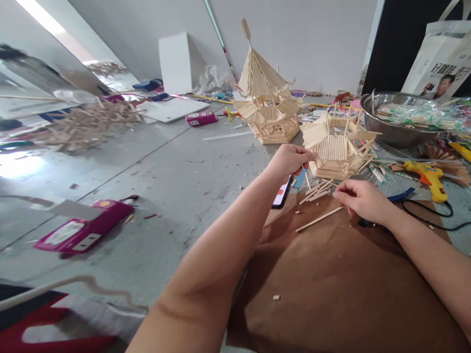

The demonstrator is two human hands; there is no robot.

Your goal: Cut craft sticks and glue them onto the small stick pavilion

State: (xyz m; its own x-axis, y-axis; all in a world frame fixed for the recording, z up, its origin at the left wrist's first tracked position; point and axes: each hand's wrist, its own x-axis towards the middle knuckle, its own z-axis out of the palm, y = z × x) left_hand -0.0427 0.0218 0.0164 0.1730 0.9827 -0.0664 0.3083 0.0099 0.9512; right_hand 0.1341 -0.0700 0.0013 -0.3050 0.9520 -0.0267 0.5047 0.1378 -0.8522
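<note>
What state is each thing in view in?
Left hand, fingers together at the short model, contact unclear
Right hand, fingers curled at one end of a stick, grip unclear
Short model, upright, open-topped
Tall model, upright, pointed roof on
Phone, screen lit, partly hidden
Glue gun, lying down, power unclear
Bowl, upright, filled
Sheet, spread out, creased
</note>
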